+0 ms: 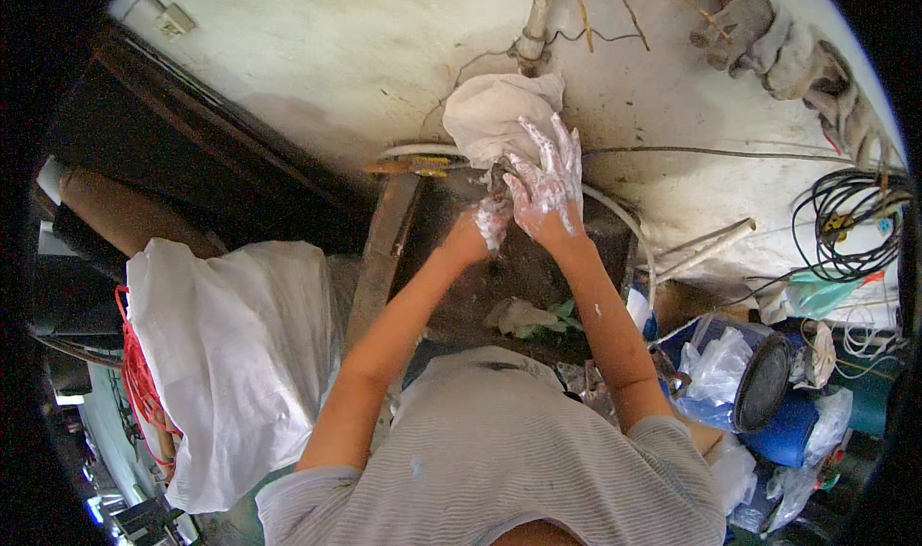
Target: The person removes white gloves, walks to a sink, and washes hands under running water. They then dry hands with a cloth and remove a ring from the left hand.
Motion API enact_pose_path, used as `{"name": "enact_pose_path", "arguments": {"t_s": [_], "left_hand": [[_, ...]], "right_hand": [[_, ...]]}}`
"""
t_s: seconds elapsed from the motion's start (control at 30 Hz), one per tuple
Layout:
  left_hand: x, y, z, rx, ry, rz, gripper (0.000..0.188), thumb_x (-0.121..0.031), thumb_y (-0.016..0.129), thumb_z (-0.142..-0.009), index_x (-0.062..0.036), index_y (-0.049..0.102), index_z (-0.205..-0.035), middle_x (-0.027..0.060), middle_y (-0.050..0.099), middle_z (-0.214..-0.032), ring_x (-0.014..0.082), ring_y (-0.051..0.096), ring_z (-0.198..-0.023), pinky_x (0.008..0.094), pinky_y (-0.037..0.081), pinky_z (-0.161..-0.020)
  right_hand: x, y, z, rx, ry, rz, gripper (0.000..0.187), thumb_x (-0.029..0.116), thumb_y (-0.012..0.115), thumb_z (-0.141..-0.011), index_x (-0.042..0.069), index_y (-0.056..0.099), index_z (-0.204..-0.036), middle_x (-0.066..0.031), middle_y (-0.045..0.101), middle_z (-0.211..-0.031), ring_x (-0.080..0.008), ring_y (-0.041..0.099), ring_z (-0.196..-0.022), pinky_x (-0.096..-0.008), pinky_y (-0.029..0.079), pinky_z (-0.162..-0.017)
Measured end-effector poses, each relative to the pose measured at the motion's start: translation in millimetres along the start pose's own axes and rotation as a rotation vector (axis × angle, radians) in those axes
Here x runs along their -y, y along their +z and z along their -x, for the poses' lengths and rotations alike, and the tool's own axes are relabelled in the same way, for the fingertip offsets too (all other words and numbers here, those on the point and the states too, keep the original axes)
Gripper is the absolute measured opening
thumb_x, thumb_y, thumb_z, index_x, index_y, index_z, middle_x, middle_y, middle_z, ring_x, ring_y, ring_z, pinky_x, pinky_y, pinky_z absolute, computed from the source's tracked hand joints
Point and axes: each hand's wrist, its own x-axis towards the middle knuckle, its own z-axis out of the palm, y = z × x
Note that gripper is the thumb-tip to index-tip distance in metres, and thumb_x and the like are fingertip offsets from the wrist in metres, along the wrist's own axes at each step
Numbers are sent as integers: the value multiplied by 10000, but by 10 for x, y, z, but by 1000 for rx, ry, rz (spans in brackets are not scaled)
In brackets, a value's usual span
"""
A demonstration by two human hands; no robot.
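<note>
White, foamy-looking smears coat both my hands. My right hand (pixel 545 186) is open, its fingers stretched upward over the lower right side of a pale cloth bundle (pixel 495 114); I cannot tell whether it touches the cloth. Just below and to the left is my left hand (pixel 488 227), close against the right hand's wrist and thumb. Its fingers are mostly hidden, so what it holds, if anything, does not show. A small dark, fitting-like piece (pixel 501 173) shows between the bundle and my hands. Above the bundle, a pale pipe (pixel 533 37) runs down the wall.
A dark basin-like box (pixel 384 248) with raised edges lies beneath my forearms, with a crumpled cloth or bag (pixel 523 315) inside. On the left hangs a large white sack (pixel 230 354). Blue containers (pixel 783 436) and plastic bags stand right, below a coiled black cable (pixel 836 219).
</note>
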Motion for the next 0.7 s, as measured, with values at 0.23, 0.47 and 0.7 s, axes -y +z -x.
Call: {"name": "enact_pose_path", "arguments": {"t_s": [0.23,0.47,0.7], "left_hand": [[258,208,-47,15,-22,-32,278,-121,548,-759,-94,606,-1029,118,617,-990,318,588,-887,416,491,-755],[-49,300,-300,-374,-283,442,155,-194,622,-808,-51,662,-851,116,661,-813,288,631,-749,372,513,-670],[14,732,-212,-843,-1043,2260,267,-184,518,-914,18,504,-1088,142,569,-1031,218,589,-880,313,539,-741]], "right_hand": [[-136,115,75,-59,30,-106,199,160,665,-744,101,673,-935,-120,475,-1232,-372,365,-1185,-487,290,-1007],[-385,1013,1336,-13,1035,-1368,406,244,534,-878,54,456,-1228,-101,521,-1137,-272,505,-1061,-423,416,-929],[-245,1790,1013,61,1240,-2288,454,375,468,-905,60,439,-1230,-199,532,-1152,-318,543,-1013,-407,431,-888]]}}
